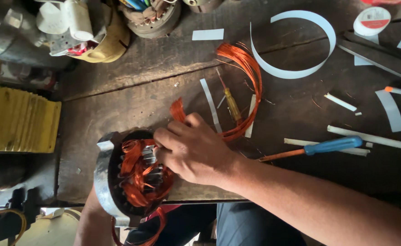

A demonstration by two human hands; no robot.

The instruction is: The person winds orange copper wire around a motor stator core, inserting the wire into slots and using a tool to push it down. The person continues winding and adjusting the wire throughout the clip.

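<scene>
Stator (pixel 118 182) juts off the bench (pixel 132 100) edge, exposing slots; right hand (pixel 193 150) pinches copper wire (pixel 141 175); left hand hidden beneath, grip unclear.

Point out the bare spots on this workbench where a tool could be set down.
Bare wood lies between the yellow block and the right hand, above the motor stator. Another patch sits below the blue-handled screwdriver, right of the forearm. It is crowded around the copper wire loop, the small yellow screwdriver and the white paper strips.
</scene>
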